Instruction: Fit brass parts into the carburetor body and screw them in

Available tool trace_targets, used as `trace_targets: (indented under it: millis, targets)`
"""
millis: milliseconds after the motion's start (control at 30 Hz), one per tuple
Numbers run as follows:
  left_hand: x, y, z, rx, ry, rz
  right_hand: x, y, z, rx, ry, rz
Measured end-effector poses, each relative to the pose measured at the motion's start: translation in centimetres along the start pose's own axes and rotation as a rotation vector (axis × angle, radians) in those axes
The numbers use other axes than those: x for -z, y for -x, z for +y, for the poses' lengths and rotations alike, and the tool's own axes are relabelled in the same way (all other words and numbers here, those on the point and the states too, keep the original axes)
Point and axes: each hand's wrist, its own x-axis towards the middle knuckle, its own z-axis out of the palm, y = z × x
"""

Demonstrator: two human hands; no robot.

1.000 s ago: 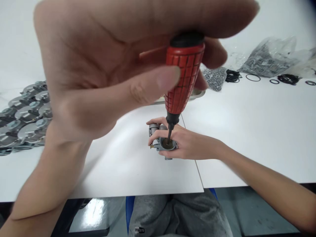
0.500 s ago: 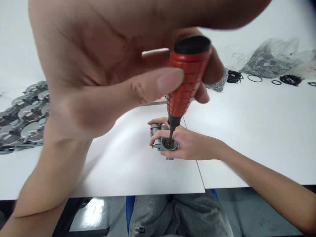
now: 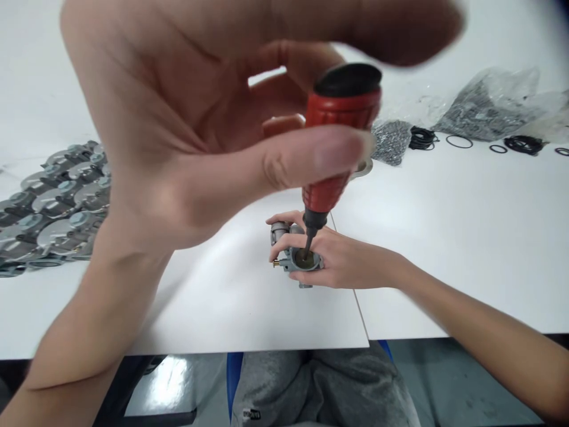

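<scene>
My left hand (image 3: pixel 186 130) is raised close to the camera and grips a screwdriver (image 3: pixel 338 136) with a red ribbed handle and a black cap. Thumb and fingers wrap the handle. The tool stands nearly upright, its tip down inside the round opening of a small grey metal carburetor body (image 3: pixel 293 255) on the white table (image 3: pixel 444 237). My right hand (image 3: pixel 342 261) lies on the table and clasps that metal body from the right side, fingers curled around it.
A stack of grey metal castings (image 3: pixel 53 201) covers the table's left side. At the back right lie clear bags of small metal parts (image 3: pixel 484 110) and several black rubber O-rings (image 3: pixel 457 141). The table's front edge runs just below my hands; grey trousers show beneath.
My left thumb has slid further right across the red handle and the fingers have shifted round it, as the handle turns. The right hand and the metal body have stayed put.
</scene>
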Motion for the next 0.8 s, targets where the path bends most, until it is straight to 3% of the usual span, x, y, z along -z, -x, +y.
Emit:
trace_targets:
  millis: [167,333,567,800]
  targets:
    - [-0.01,0.03,0.48,0.034,0.140,-0.059,-0.23,-0.04,0.09,-0.013,-0.006,0.012]
    - [-0.64,0.39,0.57,-0.016,0.062,0.035,-0.38,-0.10,0.11,-0.015,0.004,0.024]
    - [-0.30,-0.16,0.44,0.052,0.100,-0.048,-0.17,-0.06,-0.01,-0.017,0.001,0.005]
    - [-0.07,-0.30,0.20,0.020,0.154,-0.035,-0.23,-0.05,0.03,-0.020,-0.003,0.005]
